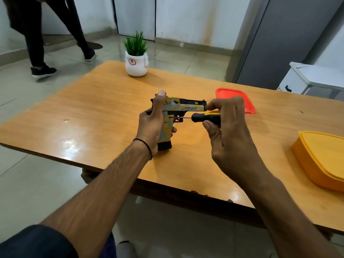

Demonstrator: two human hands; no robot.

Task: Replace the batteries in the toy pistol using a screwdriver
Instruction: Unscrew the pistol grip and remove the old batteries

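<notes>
left hand (152, 125) grips the toy pistol (183, 107), right hand (226, 125) grips the screwdriver (202, 118) at a screw; looks early, batteries not yet out.

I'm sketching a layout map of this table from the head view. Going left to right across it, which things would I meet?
From the left: potted plant → toy pistol → screwdriver → red lid → yellow container.

Wooden table (93, 108): potted plant (136, 58) at far edge, red lid (230, 93) right, yellow container (325, 155) near right edge.
</notes>
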